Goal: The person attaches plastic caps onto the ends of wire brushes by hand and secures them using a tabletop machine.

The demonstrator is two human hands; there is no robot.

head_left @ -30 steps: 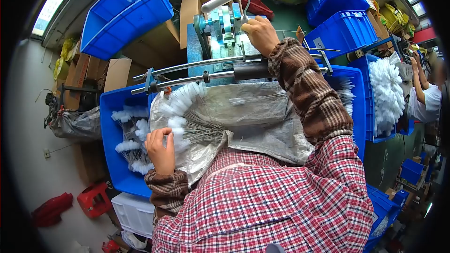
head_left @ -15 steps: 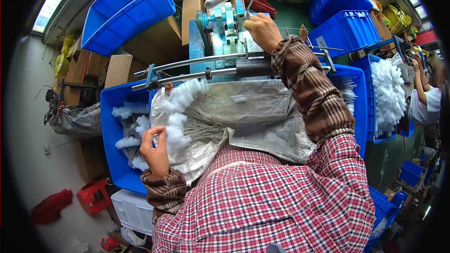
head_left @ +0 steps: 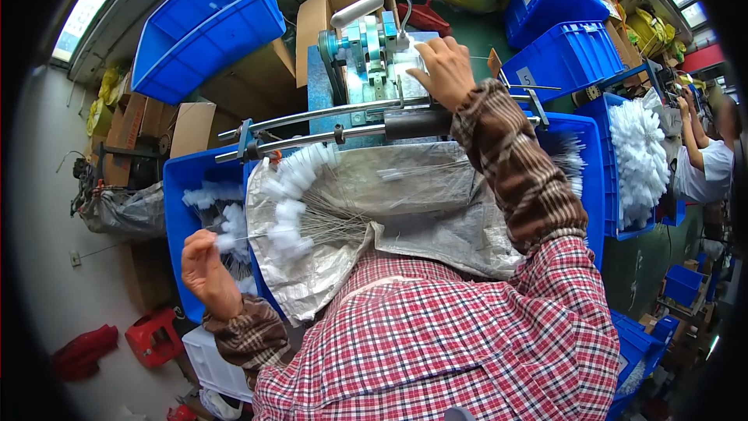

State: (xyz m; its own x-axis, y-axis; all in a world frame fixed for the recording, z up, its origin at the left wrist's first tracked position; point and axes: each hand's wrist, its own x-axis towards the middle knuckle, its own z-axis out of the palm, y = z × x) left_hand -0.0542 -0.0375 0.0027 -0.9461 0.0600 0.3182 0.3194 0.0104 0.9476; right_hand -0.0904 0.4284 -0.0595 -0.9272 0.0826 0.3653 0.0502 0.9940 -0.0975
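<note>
My left hand (head_left: 209,274) is closed in a pinch at the white tufted end of a thin wire brush (head_left: 226,242), held over the left blue bin. The brush's wire points right, towards a fan of similar wire-stemmed brushes (head_left: 290,222) lying on a grey plastic sheet (head_left: 413,187) over my lap. My right hand (head_left: 446,70) is at the right side of a small blue-green machine (head_left: 372,51), thumb apart from the fingers, with nothing visible between them. A thin rod shows just right of that hand; what it joins is hidden.
Metal rails (head_left: 327,136) cross in front of the machine. The left blue bin (head_left: 178,210) contains more brushes, and a white pile of them (head_left: 639,156) fills a bin at right. Numbered blue bins (head_left: 553,62) stand behind. Another person (head_left: 705,164) works at far right.
My left hand has moved left and down, away from the fan, with a brush tip now at its fingers. My right hand has shifted slightly right and down, its thumb spreading from the fingers.
</note>
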